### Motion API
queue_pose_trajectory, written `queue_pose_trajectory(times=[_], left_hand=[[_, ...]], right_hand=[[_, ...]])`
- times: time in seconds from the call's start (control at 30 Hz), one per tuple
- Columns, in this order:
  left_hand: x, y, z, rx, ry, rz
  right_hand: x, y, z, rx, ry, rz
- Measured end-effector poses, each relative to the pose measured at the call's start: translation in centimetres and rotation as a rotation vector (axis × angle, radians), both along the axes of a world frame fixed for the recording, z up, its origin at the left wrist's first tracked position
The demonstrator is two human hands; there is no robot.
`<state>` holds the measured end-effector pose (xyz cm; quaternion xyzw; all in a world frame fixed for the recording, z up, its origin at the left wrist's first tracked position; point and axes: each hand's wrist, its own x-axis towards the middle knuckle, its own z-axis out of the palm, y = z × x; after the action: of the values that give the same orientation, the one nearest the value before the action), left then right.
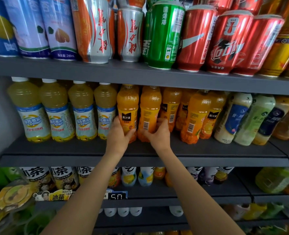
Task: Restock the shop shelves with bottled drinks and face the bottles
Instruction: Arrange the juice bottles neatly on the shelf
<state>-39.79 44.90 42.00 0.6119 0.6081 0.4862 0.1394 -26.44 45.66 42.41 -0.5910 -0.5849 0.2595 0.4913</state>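
Can (62, 29): "240mL"; price tag (117, 196): "50".

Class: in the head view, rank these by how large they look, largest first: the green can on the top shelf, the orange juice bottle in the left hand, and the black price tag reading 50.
1. Green can, which sits nearest the camera, so this is unsure.
2. Orange juice bottle in the left hand.
3. Black price tag, clearly the smallest.

The shelf edge (140, 85) hides the orange bottles' caps (127, 106); top-row cans (164, 31) are cropped.
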Motion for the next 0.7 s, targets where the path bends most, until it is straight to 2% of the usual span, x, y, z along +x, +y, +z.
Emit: queue_pose_trajectory(times=[0.1,0.2,0.27,0.4,0.53,0.7], left_hand=[[0.00,-0.02,-0.09,0.003,-0.003,-0.006],[0.03,-0.04,-0.01,0.006,0.012,-0.004],[0.01,-0.05,0.00,0.003,0.019,0.001],[-0.05,-0.04,-0.16,0.007,0.021,-0.005],[-0.04,0.06,-0.11,0.005,0.022,-0.008],[0.00,0.02,-0.19,0.004,0.004,-0.003]], right_hand=[[-0.34,-0.02,-0.13,-0.043,-0.102,-0.006],[0.16,0.13,-0.55,-0.042,0.028,0.118],[0.14,-0.03,-0.30,-0.020,0.054,0.081],[-0.62,-0.13,-0.39,-0.013,-0.110,-0.037],[0.05,-0.47,-0.43,-0.011,0.026,0.117],[-0.03,-0.52,-0.39,0.043,0.014,0.031]])
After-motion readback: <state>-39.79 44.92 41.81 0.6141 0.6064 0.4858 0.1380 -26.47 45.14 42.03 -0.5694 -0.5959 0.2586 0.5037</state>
